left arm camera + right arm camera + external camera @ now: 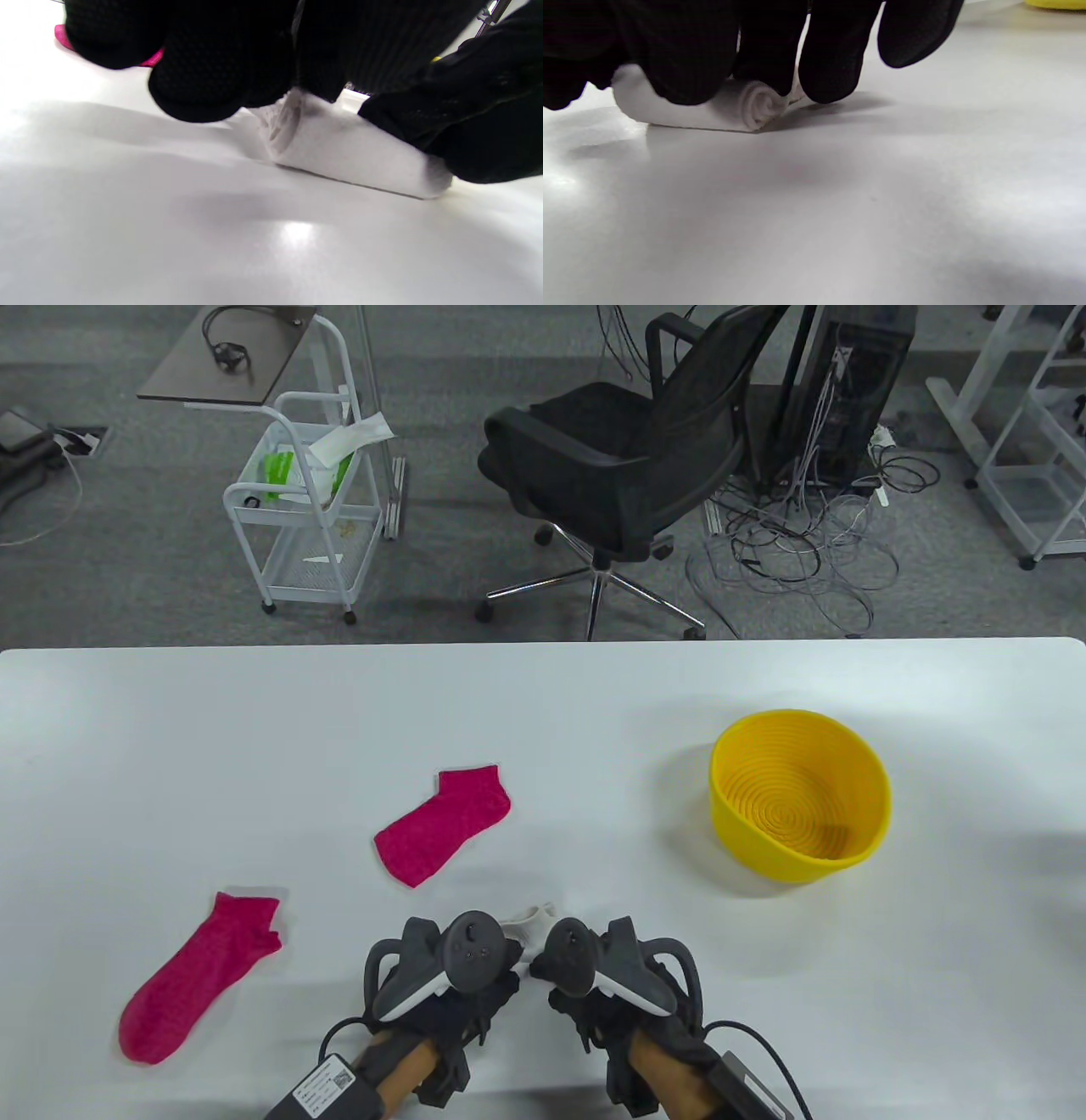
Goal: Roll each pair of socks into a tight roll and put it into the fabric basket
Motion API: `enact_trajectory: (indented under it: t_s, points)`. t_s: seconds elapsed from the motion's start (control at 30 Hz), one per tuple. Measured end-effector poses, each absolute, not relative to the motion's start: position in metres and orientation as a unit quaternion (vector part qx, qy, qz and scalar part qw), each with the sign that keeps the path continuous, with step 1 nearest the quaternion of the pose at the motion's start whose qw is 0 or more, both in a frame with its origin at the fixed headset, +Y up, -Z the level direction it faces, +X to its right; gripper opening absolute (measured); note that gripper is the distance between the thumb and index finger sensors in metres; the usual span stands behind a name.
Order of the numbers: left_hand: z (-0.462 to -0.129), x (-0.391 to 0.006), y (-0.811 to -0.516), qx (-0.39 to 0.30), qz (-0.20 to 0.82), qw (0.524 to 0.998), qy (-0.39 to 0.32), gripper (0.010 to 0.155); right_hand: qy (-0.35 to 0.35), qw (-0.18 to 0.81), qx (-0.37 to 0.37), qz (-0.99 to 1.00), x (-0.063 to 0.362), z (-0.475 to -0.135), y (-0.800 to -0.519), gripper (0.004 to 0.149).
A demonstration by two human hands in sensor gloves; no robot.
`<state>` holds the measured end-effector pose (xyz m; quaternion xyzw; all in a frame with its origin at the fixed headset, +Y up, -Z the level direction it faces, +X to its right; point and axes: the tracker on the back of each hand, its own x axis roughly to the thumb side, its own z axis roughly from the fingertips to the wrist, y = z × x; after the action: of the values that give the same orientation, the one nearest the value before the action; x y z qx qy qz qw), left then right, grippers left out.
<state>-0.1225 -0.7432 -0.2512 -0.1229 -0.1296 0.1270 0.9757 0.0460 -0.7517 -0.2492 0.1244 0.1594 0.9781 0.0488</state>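
Nearest the person, both hands sit side by side at the near edge of the surface point(170, 729), and the white sock roll point(348, 156) lies under their fingertips. Its long axis runs left to right, across the person, so each hand covers one end. The left hand point(441, 976) has its fingers point(199, 84) curled down over the left end, and the right hand point(602, 976) presses curled fingers point(831, 72) onto the right end, where the spiral of the roll shows. Both seem to be gripping the roll rather than merely resting on it, though the gloves hide the thumbs, so that is a judgement. Just beyond the hands a loose white flap point(530, 918) pokes out, which suggests the unrolled part lies on the far side and the roll must travel away from the person to finish. Farther out from the roll, to its left, one pink sock point(199, 976) lies flat, and a second pink sock point(443, 824) lies beyond the roll and slightly left; the two are well apart and not yet paired. The yellow basket point(874, 814) stands beyond the roll and to its right, holding nothing, so the right hand is the nearer one for carrying the finished roll over.
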Motion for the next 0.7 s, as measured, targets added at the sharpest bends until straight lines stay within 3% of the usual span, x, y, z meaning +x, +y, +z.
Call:
enact_trajectory:
  t_s: [0.13,0.3,0.6,0.7]
  points:
    - [-0.253,-0.121,-0.751,-0.147,0.116,0.974,-0.130,0.056,0.156,0.039,0.121,0.979,0.044,-0.248,-0.755,0.055]
    - [-0.254,-0.118,-0.757,-0.146,0.106,0.975,-0.129,0.058,0.136,0.042,0.109,0.984,0.042,-0.251,-0.757,0.051]
    - [-0.258,-0.121,-0.757,-0.145,0.134,0.972,-0.124,0.045,0.141,0.056,0.106,0.983,0.044,-0.253,-0.756,0.045]
    - [-0.260,-0.123,-0.758,-0.149,0.144,0.971,-0.118,0.044,0.112,0.038,0.110,0.987,0.042,-0.252,-0.749,0.044]
